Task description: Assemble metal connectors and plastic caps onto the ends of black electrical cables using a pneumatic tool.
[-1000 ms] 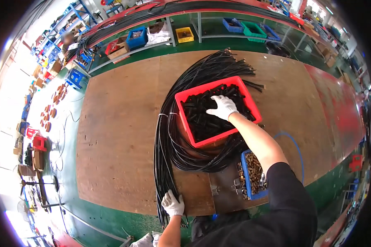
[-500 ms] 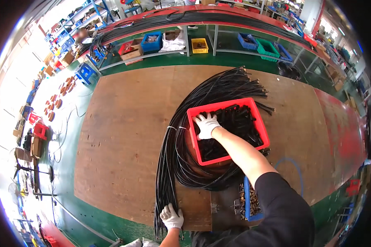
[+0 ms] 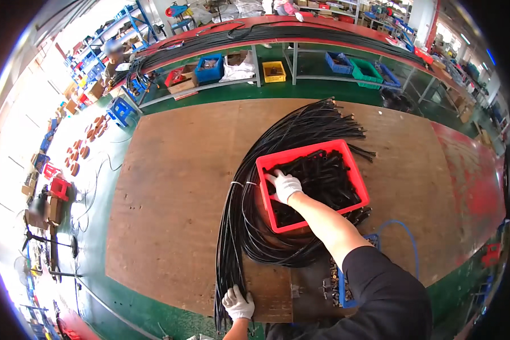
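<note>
A bundle of long black cables (image 3: 232, 226) curves over the wooden table and hangs down toward its front edge. At that near end my left hand (image 3: 238, 304), in a white glove, is curled over the cables. My right hand (image 3: 287, 186), also gloved in white, reaches into a red plastic bin (image 3: 361, 180) of short black tubular parts (image 3: 328, 175). Its visible fingers are apart at the bin's left side; some fingertips are hidden among the parts. The bin stands on part of the bundle, whose cut ends (image 3: 345, 122) fan out behind it.
A blue tray (image 3: 345, 294) of small brass-coloured fittings sits at the near edge, partly under my right arm. A thin blue hose (image 3: 411, 238) curves to the right. Behind, more cables lie along a red bench (image 3: 209, 29), with coloured bins (image 3: 274, 71) beneath.
My right hand stays in the bin, its fingers now less widely spread and set deeper at the left side. The left hand stays on the cables. The view has shifted slightly.
</note>
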`<state>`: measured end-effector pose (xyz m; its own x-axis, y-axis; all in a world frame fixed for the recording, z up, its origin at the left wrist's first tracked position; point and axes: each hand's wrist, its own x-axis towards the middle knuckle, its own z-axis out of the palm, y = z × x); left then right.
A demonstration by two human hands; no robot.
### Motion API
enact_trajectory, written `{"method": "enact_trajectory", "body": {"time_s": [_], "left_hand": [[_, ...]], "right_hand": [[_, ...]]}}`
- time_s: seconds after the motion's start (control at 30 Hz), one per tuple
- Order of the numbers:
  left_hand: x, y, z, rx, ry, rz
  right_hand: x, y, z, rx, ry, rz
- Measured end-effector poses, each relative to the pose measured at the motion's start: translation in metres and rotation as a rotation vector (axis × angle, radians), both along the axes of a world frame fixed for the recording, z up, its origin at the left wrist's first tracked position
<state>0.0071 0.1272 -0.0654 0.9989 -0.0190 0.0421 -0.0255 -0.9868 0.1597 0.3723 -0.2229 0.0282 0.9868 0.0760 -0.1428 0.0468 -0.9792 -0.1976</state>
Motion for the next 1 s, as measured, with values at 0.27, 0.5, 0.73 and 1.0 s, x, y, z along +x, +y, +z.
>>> {"method": "enact_trajectory", "body": {"time_s": [0.27,0.5,0.73,1.0], "left_hand": [[0.003,0.001,-0.006,-0.004,-0.034,-0.015],[-0.005,0.003,-0.005,-0.003,-0.016,0.016],[-0.003,-0.002,-0.001,-0.023,-0.004,0.013],[-0.002,0.004,-0.007,-0.057,-0.034,0.009]], "right_hand": [[0.005,-0.010,-0.021,0.085,-0.202,0.089],[-0.007,-0.009,-0.020,0.087,-0.146,0.110],[-0.013,-0.030,-0.022,0.256,-0.223,0.119],[0.001,-0.076,-0.003,1.231,-0.091,-0.419]]}}
